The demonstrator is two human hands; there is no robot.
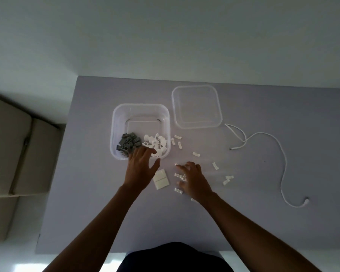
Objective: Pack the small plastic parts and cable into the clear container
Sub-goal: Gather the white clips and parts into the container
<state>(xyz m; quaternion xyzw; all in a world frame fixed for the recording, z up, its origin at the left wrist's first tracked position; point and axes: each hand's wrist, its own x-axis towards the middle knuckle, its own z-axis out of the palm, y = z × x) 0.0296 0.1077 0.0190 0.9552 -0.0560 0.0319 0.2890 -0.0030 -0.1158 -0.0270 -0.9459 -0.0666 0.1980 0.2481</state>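
Left grip spread wide over the near rim of the tub, fingertips just at the white clips inside, holding nothing. Right grip loosely curled, palm down on a bunch of loose clips on the worktop; can't tell if anything's pinched. Grey clips piled in the tub's near left. Small white box between the hands. More clips scattered right. Lid far right of the tub, cable snaking off right, still out.
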